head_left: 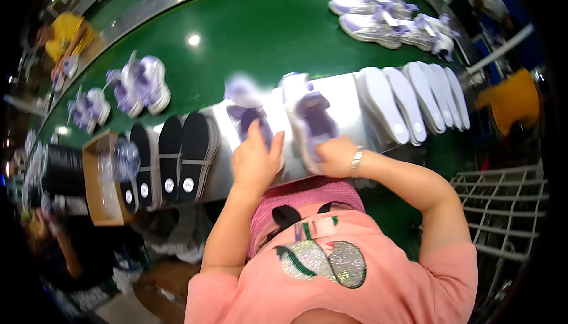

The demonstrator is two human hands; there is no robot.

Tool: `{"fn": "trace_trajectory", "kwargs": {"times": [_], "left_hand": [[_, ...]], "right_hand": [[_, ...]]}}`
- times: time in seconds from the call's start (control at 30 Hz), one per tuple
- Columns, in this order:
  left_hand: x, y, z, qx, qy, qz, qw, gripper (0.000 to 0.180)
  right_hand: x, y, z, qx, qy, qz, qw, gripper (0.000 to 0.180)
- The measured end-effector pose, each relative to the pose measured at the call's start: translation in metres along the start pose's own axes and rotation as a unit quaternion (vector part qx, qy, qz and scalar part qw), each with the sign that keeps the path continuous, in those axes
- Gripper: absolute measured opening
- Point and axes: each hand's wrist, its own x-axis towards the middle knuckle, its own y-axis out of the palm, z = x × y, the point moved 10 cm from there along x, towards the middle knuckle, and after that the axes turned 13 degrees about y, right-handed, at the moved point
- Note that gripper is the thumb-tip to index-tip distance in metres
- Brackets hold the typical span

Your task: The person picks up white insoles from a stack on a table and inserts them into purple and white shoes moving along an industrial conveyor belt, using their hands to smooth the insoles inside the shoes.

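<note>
Two white-and-lilac sneakers lie side by side before me, toes pointing away. My left hand [255, 158] is at the left sneaker [241, 111], index finger stretched into its opening and thumb held apart; its other fingers are hard to make out. That sneaker's toe is blurred. My right hand [338, 157], with a metal watch band or bracelet at the wrist, grips the heel of the right sneaker [316, 117], its fingertips hidden inside the collar. Both sneakers are on a shiny metal ledge [348, 105].
Black insoles [195, 146] and a cardboard box [94, 205] are at left; white insoles [381, 102] are at right. Beyond lies a green belt [236, 34] with more sneakers [142, 84]. A white wire rack [503, 200] stands right. A person in yellow [70, 33] works far left.
</note>
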Motion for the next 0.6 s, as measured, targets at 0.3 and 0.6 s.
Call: {"fn": "trace_trajectory", "kwargs": {"times": [0.3,0.6], "left_hand": [[0.046,0.034,0.025,0.029,-0.012,0.098,0.995,0.045],[0.158,-0.042,0.091,0.038,-0.038,-0.091,0.994,0.037]], "right_hand": [[0.0,-0.036,0.056,0.083,-0.152,-0.087,0.981,0.037],[0.015,-0.189,-0.092,0.081,-0.166,-0.457,0.87,0.025]]}}
